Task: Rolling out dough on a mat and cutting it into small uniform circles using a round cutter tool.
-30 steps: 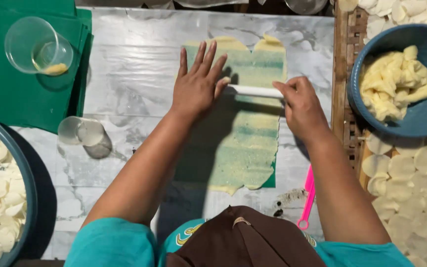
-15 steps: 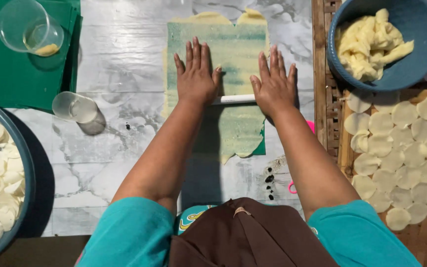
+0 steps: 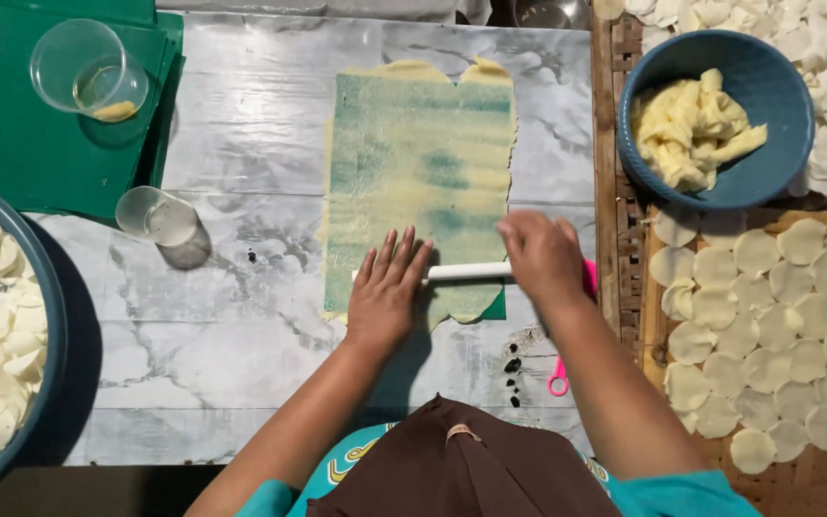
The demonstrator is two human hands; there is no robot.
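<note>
A thin sheet of pale yellow dough (image 3: pixel 420 172) lies spread on a green mat (image 3: pixel 496 308) at the middle of the marble-patterned surface (image 3: pixel 241 124). So thin is it that the green shows through over most of its length, which suggests the rolling is largely done; only the near edge at 6 o'clock looks thicker and ragged.

A white rolling pin (image 3: pixel 466 272) lies across that near end. The left hand (image 3: pixel 387 292) presses flat on it, fingers stretched and apart. The right hand (image 3: pixel 540 257) rests over the other end, fingers curled over; it is blurred, so I cannot tell whether its grip closes on the pin.

At 2 o'clock a blue bowl (image 3: pixel 777 115) holds dough scraps (image 3: pixel 691 124). From 3 to 5 o'clock many cut dough rounds (image 3: pixel 748 316) lie on a woven tray (image 3: pixel 624 220), and at 9 o'clock a large basin (image 3: pixel 50 316) holds more rounds, so much cutting is done, while this sheet is uncut. A pink tool (image 3: pixel 560 378) lies at 5 o'clock. At 10 o'clock a small clear cup (image 3: pixel 155 216) lies tipped, and at 11 o'clock a larger clear cup (image 3: pixel 88 72) stands on green sheets (image 3: pixel 11 144).
</note>
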